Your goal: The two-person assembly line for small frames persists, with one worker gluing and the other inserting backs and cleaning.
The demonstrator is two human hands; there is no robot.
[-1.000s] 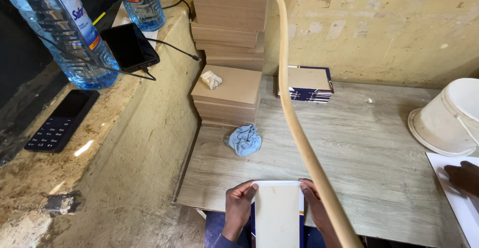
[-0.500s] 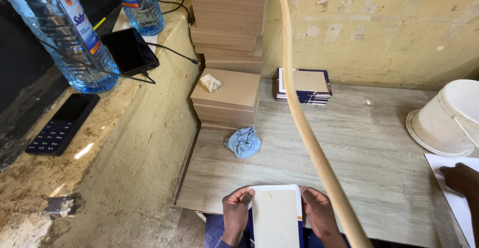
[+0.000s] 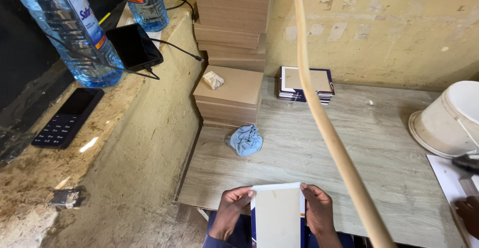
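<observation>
My left hand (image 3: 231,211) and my right hand (image 3: 318,212) grip the two long edges of a cream rectangular board with a dark blue border (image 3: 277,215), held flat at the near edge of the wood-grain table (image 3: 379,143). A crumpled blue cloth (image 3: 245,140) lies on the table just beyond the board. A small stack of similar blue-edged boards (image 3: 304,84) sits at the back by the wall.
Tan board stacks (image 3: 230,94) stand at the back left, a white scrap on the low one. A curved pale hose (image 3: 324,123) crosses in front. A white bucket (image 3: 449,121) tilts at right, near another person's hand (image 3: 468,213). The ledge carries water bottles (image 3: 75,33) and phones (image 3: 67,116).
The board and both hands have shifted slightly lower and toward me in view. The other person's hand at right has dropped lower.
</observation>
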